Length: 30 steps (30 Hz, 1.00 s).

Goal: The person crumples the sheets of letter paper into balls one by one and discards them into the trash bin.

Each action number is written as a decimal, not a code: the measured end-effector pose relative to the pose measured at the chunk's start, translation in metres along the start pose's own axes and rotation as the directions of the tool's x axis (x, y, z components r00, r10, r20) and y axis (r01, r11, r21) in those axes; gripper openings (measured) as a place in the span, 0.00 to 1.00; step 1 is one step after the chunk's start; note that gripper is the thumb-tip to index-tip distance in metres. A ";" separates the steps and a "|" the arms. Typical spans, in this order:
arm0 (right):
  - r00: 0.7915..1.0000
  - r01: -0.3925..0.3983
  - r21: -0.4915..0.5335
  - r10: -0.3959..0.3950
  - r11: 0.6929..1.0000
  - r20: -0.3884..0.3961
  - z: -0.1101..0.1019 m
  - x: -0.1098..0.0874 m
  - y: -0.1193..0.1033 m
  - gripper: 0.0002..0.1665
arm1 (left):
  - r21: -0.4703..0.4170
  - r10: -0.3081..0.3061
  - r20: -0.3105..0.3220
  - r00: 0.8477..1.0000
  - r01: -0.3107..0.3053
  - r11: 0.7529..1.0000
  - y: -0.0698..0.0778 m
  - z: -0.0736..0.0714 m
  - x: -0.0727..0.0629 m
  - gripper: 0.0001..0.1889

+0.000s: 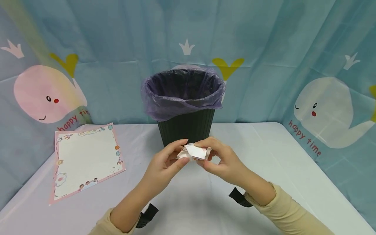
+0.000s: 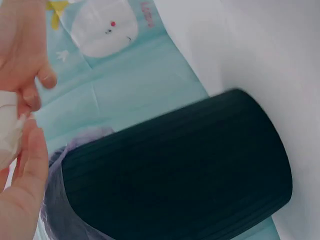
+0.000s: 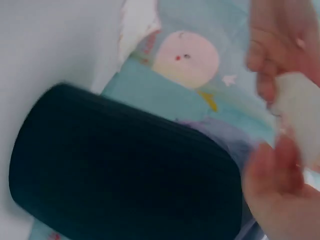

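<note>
A crumpled piece of white paper (image 1: 196, 152) is held between both hands, in front of the bin. My left hand (image 1: 168, 162) grips its left end, thumb below and fingers above. The right hand (image 1: 221, 160) pinches the other end, with the thumb underneath. In the left wrist view the paper (image 2: 7, 127) shows at the left edge; in the right wrist view it (image 3: 300, 112) is blurred at the right. Just behind the hands stands a dark ribbed bin (image 1: 186, 127), upright, with a purple plastic bag (image 1: 182, 107) folded over its rim.
On the left of the white table (image 1: 258, 156) lies a flat white sheet (image 1: 88, 160) with a pink decorated border. Black straps (image 1: 148, 215) hang by both wrists. A blue curtain (image 1: 117, 39) with cartoon whales closes off the back and sides.
</note>
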State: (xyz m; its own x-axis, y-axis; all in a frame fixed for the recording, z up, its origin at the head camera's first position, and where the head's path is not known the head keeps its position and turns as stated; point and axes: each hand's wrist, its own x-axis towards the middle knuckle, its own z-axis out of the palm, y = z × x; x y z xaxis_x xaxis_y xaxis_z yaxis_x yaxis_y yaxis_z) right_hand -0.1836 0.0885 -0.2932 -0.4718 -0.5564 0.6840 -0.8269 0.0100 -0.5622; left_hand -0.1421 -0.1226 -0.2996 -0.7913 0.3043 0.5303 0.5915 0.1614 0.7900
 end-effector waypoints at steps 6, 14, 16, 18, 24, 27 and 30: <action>0.954 -0.284 0.333 0.231 0.899 0.190 -0.012 -0.002 -0.005 0.18 | 0.068 0.079 0.064 0.995 -0.083 0.994 -0.003 -0.003 -0.003 0.22; 0.956 -0.143 0.240 0.071 0.960 0.286 -0.012 0.001 -0.003 0.19 | 0.245 0.371 0.150 0.917 -0.397 0.884 -0.008 -0.004 -0.003 0.15; 0.955 -0.035 0.117 -0.002 0.992 0.297 -0.013 0.002 -0.003 0.21 | 0.300 0.457 0.141 0.878 -0.478 0.826 -0.010 -0.002 -0.002 0.11; 0.950 0.050 0.035 -0.058 0.998 0.306 -0.013 0.004 -0.003 0.20 | 0.310 0.497 0.123 0.859 -0.509 0.803 -0.012 0.000 -0.001 0.09; 0.959 0.158 -0.022 -0.148 0.987 0.240 -0.004 0.005 0.000 0.19 | 0.279 0.509 0.042 0.860 -0.499 0.820 -0.013 0.009 0.000 0.12; 0.962 0.259 -0.006 -0.258 0.966 0.085 0.010 0.004 0.006 0.16 | 0.182 0.458 -0.028 0.888 -0.446 0.876 -0.013 0.015 -0.001 0.12; 0.940 0.332 -0.020 -0.332 0.943 -0.080 0.025 0.000 0.012 0.03 | -0.017 0.359 -0.093 0.929 -0.362 0.932 -0.012 0.022 -0.001 0.09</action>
State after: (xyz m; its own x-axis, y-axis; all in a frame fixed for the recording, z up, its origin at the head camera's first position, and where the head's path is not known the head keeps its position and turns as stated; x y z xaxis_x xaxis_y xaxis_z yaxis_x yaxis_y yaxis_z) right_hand -0.1856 0.0685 -0.3116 -0.1931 -0.4600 0.8667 -0.9425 -0.1586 -0.2942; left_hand -0.1448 -0.1046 -0.3166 -0.5369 0.2530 0.8048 0.8351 0.0242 0.5496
